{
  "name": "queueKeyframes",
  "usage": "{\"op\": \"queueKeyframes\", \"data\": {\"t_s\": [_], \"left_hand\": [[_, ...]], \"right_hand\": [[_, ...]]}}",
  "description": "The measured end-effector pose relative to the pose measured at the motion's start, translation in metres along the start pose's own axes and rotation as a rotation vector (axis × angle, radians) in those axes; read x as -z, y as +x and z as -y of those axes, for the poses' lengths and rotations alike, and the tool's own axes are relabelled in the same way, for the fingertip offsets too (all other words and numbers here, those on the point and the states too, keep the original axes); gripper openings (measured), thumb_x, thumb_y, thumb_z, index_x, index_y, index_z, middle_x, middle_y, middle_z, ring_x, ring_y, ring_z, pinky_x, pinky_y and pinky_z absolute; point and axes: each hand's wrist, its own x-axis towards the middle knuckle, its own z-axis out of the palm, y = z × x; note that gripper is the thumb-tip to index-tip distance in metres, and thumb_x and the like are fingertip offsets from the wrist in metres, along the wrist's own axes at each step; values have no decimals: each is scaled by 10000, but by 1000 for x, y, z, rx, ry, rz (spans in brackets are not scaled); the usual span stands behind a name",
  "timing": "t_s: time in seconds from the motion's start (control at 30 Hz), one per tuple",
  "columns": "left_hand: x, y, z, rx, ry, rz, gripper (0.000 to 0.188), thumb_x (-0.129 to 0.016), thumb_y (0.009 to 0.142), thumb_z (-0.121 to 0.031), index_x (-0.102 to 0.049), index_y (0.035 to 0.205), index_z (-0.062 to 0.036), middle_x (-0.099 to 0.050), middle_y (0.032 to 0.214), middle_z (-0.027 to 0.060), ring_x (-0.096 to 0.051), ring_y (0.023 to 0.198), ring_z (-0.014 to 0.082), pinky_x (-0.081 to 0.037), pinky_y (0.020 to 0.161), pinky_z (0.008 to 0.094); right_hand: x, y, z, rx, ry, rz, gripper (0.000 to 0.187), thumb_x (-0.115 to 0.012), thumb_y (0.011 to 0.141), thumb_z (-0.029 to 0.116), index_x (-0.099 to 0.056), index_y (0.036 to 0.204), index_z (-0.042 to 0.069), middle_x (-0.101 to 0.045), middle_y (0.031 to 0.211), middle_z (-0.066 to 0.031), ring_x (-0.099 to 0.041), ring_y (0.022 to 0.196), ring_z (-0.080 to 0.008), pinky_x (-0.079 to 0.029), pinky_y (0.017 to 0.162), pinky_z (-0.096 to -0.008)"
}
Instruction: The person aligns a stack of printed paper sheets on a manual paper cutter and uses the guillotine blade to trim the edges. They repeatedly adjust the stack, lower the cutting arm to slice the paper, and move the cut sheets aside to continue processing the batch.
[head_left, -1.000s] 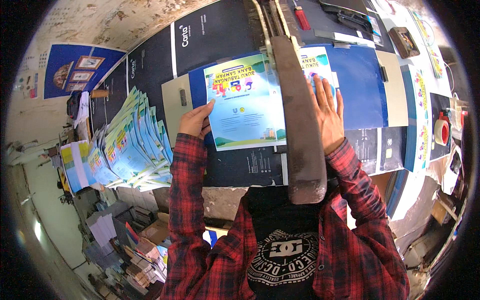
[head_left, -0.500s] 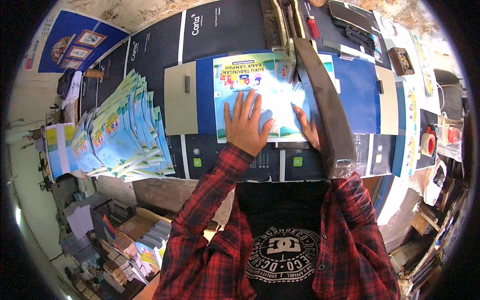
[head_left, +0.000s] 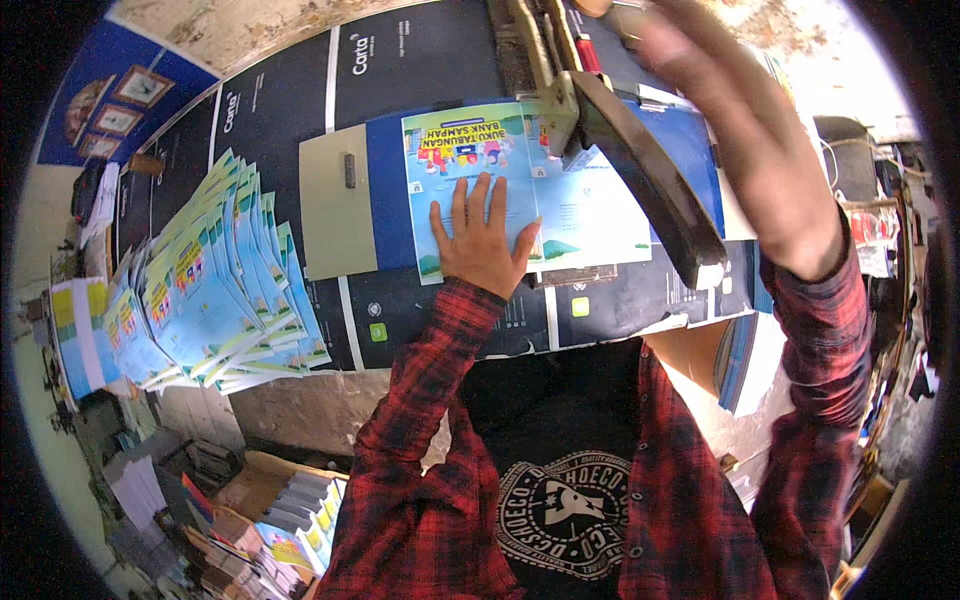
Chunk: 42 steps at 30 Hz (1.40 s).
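Note:
My left hand lies flat with fingers spread, pressing on an opened-out, colourful printed booklet cover. The sheet rests over a blue and grey board on the table. Above its middle fold stands the metal head of a bench tool that looks like a long-arm stapler. Its long dark lever slants toward me, and neither hand touches it. My right hand is raised at the upper right, blurred by motion, fingers stretched toward the upper left. Nothing shows in it.
A fanned pile of similar printed sheets lies on the left of the dark-covered table. Beyond the tool is a red-handled item. A box of booklets stands low on the left. Books show below the right table edge.
My right hand has left the sheet beside the lever and swung up to the right. My left hand still presses on the sheet. The whole view has shifted somewhat.

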Motion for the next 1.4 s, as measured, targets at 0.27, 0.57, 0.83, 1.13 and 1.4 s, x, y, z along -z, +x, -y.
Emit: {"op": "queueKeyframes", "data": {"t_s": [0.27, 0.57, 0.83, 1.13, 1.4], "left_hand": [[8, -1, -4, 18, -48, 29, 717, -644, 812, -509, -479, 1386, -113, -453, 1425, 117, -352, 1371, 337, -173, 1115, 609], [3, 3, 0, -17, -73, -60, 674, -609, 832, -529, -535, 1317, -68, -491, 1373, 122, -387, 1337, 337, -180, 1102, 597], [0, -1, 7, 9, -54, -71, 681, -614, 828, -560, -536, 1319, -94, -488, 1370, 120, -410, 1320, 332, -213, 1081, 620], [8, -5, 0, 66, -97, 28, 685, -632, 828, -474, -481, 1370, -83, -430, 1413, 122, -341, 1364, 327, -182, 1113, 623], [21, -7, 21, 88, -57, 28, 666, -636, 827, -471, -501, 1345, -75, -434, 1399, 114, -346, 1357, 315, -196, 1103, 636]], "right_hand": [[-62, -53, -56, 85, -678, 56, 703, -642, 905, 295, -342, 1450, -32, -336, 1475, -318, -401, 1338, -442, -339, 1098, -451], [-104, -67, -118, 253, -581, -185, 834, -722, 800, 203, -292, 1474, -36, -284, 1503, -307, -304, 1397, -438, -257, 1141, -487], [30, 8, -84, -559, 503, -100, 483, -547, 981, 285, -474, 1391, 42, -604, 1251, -184, -602, 1128, -208, -498, 927, -304], [-19, -67, -227, -567, 257, -347, 541, -626, 924, 415, -483, 1322, 77, -677, 1140, -121, -626, 933, -161, -468, 806, -319], [-28, -53, -219, -626, 342, -276, 557, -584, 936, 404, -447, 1364, 74, -670, 1173, -113, -610, 1008, -165, -416, 837, -321]]}}
